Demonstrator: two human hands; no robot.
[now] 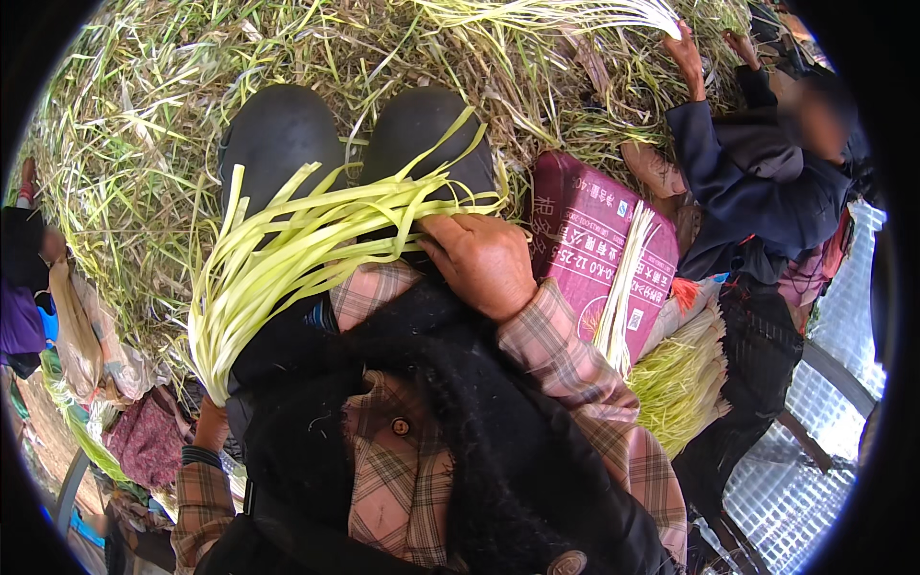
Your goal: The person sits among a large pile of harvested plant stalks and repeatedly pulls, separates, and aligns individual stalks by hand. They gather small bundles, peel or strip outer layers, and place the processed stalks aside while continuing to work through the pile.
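A bunch of long yellow-green leaves [287, 230], which look like blanched garlic chives, lies across my lap below my knees. My left hand [211, 425], at the lower left and partly hidden by my dark clothing, grips the pale stalk ends. Over the leaf tips my right hand [483, 260] is curled, with thumb and fingers closed on several leaves; its fingertips are hidden. Some leaf ends stick up loosely past that hand, near my dark knee [428, 133]. Right of my right hand, a thin bundle of pale stalks [624, 287] rests on a maroon printed sack [557, 215].
Cut leaves and straw [144, 144] cover the ground ahead. At right, a co-worker in a dark jacket [762, 187] holds another bunch of pale leaves [560, 14]. A stacked pile of trimmed leaves [679, 381] lies beside the sack. Another person's purple garment [21, 323] shows at far left.
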